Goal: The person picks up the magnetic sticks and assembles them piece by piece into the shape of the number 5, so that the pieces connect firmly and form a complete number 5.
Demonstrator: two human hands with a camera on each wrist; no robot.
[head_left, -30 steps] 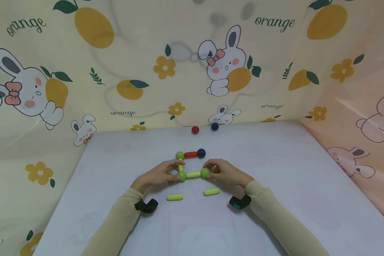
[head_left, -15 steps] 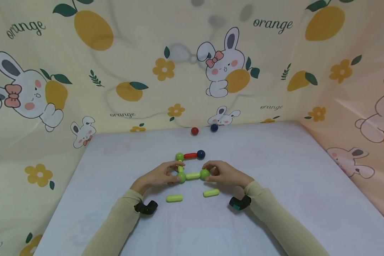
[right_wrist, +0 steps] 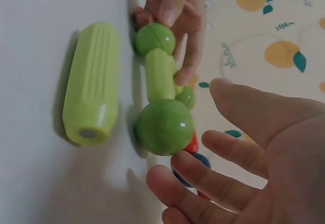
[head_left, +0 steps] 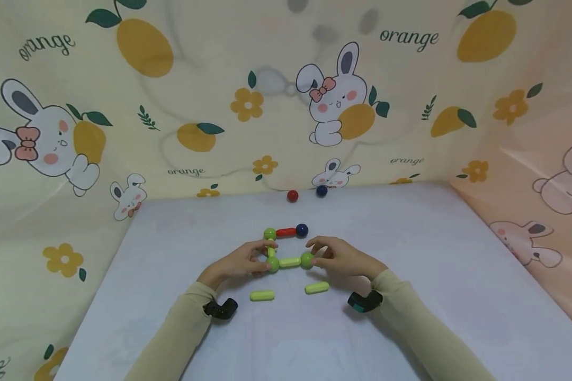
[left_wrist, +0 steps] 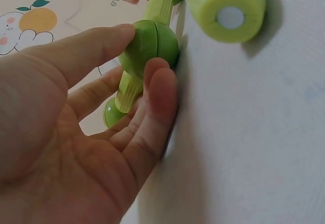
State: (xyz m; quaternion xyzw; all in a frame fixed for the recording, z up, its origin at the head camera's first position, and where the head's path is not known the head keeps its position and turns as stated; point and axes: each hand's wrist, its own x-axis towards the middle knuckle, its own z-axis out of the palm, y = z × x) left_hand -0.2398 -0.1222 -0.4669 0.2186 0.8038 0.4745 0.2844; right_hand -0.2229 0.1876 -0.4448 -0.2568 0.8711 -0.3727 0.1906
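While our left hand point(head_left: 240, 259) pinches the near-left green ball point(head_left: 273, 264), our right hand point(head_left: 347, 258) has its fingers spread just beside the right green ball point(head_left: 307, 260); we can't tell if they touch. A front rod point(head_left: 289, 262) joins those balls on the white table point(head_left: 286, 338). From the pinched ball, a side rod point(head_left: 271, 253) runs to the far green ball point(head_left: 269, 233), then a red rod point(head_left: 286, 232) to a blue ball point(head_left: 302, 230). Two loose rods point(head_left: 262, 295) lie nearer us.
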